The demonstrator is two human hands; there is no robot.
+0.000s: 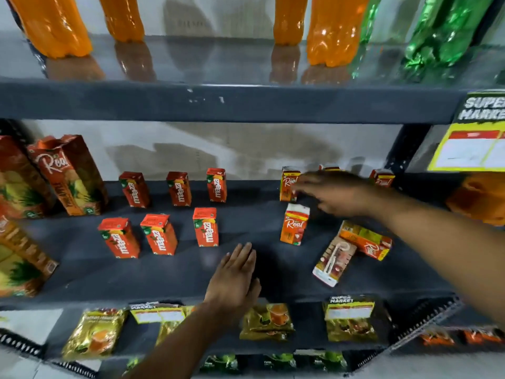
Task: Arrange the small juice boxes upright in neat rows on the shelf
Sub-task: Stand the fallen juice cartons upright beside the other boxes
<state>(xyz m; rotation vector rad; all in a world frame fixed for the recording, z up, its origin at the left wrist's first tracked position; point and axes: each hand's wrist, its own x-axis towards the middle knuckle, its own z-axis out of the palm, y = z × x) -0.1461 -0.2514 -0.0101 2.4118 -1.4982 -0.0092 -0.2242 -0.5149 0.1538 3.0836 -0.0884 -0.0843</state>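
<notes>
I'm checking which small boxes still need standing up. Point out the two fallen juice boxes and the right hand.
Straw-side-up fallen box (pixel 334 260): head view, on its upward face by the straw.
Orange fallen box (pixel 366 240): head view, on its long side panel.
Right hand (pixel 337 194): head view, back of the hand.

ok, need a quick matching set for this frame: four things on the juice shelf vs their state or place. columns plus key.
Things:
1. front-row Real box
2. box showing its straw
3. left hand
4. right hand

States:
A. lying flat, near the shelf's front right
B. open, palm down over bare shelf
C. standing upright
D. reaching toward the back-row Real boxes, blurred

Pairs: 1-C, 2-A, 3-B, 4-D
</notes>
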